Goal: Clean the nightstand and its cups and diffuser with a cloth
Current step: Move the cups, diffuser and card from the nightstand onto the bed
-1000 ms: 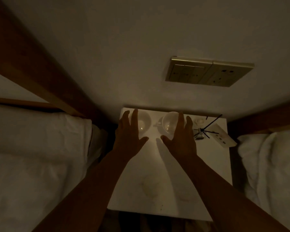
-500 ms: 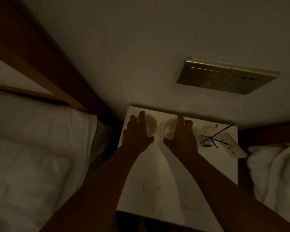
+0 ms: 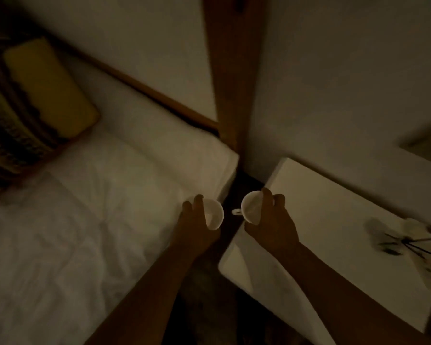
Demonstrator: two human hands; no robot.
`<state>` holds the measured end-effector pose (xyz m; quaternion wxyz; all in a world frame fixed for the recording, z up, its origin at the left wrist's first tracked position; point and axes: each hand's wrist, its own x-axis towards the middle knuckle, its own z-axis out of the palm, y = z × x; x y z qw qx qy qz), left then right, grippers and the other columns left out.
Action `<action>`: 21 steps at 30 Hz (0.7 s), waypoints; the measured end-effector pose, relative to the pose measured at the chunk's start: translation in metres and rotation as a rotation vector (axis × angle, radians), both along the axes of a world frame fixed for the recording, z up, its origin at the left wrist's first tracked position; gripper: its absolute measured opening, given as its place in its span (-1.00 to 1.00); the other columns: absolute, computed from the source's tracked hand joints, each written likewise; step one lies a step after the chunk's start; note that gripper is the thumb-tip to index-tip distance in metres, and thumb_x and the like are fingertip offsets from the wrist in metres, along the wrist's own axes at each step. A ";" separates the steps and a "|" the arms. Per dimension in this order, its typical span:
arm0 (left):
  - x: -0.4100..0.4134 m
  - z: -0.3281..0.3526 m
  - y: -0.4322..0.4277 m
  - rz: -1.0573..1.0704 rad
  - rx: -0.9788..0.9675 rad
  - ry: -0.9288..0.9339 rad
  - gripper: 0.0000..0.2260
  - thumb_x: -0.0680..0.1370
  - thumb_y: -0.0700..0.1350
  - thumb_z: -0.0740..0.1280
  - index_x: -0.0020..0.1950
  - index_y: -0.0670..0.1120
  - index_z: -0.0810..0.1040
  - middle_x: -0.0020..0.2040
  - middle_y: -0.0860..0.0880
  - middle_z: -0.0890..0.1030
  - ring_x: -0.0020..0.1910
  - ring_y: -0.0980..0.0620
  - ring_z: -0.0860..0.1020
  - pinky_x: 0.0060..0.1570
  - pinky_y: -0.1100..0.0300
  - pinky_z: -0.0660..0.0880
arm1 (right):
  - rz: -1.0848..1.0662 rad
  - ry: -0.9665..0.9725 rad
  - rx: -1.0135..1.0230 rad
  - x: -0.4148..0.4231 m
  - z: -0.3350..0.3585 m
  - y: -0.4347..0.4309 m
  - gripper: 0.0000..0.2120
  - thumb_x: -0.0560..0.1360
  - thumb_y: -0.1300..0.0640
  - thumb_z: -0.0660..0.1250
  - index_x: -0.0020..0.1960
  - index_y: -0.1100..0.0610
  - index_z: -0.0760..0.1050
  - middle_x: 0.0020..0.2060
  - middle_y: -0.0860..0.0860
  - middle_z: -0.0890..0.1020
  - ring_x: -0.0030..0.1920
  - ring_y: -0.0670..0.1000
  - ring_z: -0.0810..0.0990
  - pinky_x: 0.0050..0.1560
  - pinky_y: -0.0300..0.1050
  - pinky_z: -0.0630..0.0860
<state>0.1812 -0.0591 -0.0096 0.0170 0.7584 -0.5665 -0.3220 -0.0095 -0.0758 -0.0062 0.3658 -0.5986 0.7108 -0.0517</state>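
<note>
Left hand (image 3: 195, 221) grips one small white ceramic cup (image 3: 214, 215), right hand (image 3: 271, 220) a second white handled cup (image 3: 250, 207), both near white nightstand (image 3: 334, 207) 9 o'clock edge; judged light, rigid, glaze-slick, chippable: hold round bowl

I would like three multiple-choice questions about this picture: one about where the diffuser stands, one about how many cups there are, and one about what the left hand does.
1. Where is the diffuser?
A. on the pillow
B. on the floor
C. on the nightstand

2. How many white cups are in view?
A. two
B. one
C. four

3. The left hand is:
A. flat on the nightstand
B. gripping a cup
C. holding a cloth

Answers:
1 C: it stands on the white top, at the right.
2 A: the left cup and the right cup, one in each hand.
3 B: its fingers curl round the left cup.
</note>
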 end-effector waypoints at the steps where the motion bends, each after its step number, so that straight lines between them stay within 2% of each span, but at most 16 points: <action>1: 0.018 0.003 0.008 0.015 0.017 0.000 -0.15 0.36 0.07 0.51 0.49 0.00 0.08 0.31 -0.10 0.31 0.21 -0.14 0.46 0.04 0.01 0.52 | 0.030 -0.010 0.002 0.019 0.002 0.000 -0.10 0.30 -0.03 0.52 0.46 0.01 0.05 0.28 0.08 0.28 0.15 0.14 0.52 0.01 0.05 0.60; 5: 0.093 0.022 0.039 0.164 0.035 0.046 -0.17 0.35 0.04 0.51 0.46 0.04 0.08 0.26 -0.08 0.34 0.20 -0.13 0.48 0.07 0.01 0.55 | 0.143 -0.058 0.019 0.098 0.017 0.005 -0.08 0.32 -0.03 0.51 0.48 0.00 0.03 0.31 0.11 0.25 0.18 0.18 0.49 -0.02 -0.02 0.55; 8: 0.156 0.033 0.067 0.255 0.006 0.050 -0.16 0.35 0.04 0.53 0.46 0.02 0.09 0.25 -0.09 0.35 0.19 -0.13 0.49 0.09 -0.04 0.57 | 0.246 -0.076 0.027 0.161 0.029 0.013 -0.07 0.33 -0.05 0.50 0.49 -0.01 -0.01 0.32 0.10 0.22 0.17 0.18 0.50 0.02 0.04 0.59; 13: 0.258 0.042 0.125 0.322 0.039 0.010 -0.11 0.34 0.08 0.53 0.49 0.02 0.07 0.30 -0.12 0.35 0.23 -0.16 0.50 0.13 -0.10 0.56 | 0.358 -0.037 0.048 0.261 0.036 0.037 -0.08 0.35 -0.06 0.49 0.50 0.08 0.01 0.32 0.14 0.23 0.18 0.21 0.50 0.04 0.01 0.52; 17: 0.326 0.039 0.175 0.437 0.061 0.010 -0.11 0.32 0.08 0.55 0.48 0.04 0.08 0.30 -0.12 0.36 0.22 -0.16 0.50 0.11 -0.12 0.57 | 0.443 -0.011 0.067 0.338 0.031 0.063 -0.10 0.34 -0.04 0.49 0.49 0.09 0.02 0.30 0.15 0.26 0.15 0.20 0.51 -0.02 -0.03 0.51; 21: 0.384 0.028 0.215 0.563 0.067 0.000 -0.12 0.32 0.08 0.54 0.48 0.02 0.08 0.28 -0.10 0.36 0.22 -0.15 0.50 0.11 -0.11 0.56 | 0.535 0.047 0.064 0.411 0.023 0.093 -0.10 0.33 -0.05 0.48 0.48 0.09 0.03 0.29 0.15 0.27 0.15 0.20 0.51 0.02 -0.01 0.55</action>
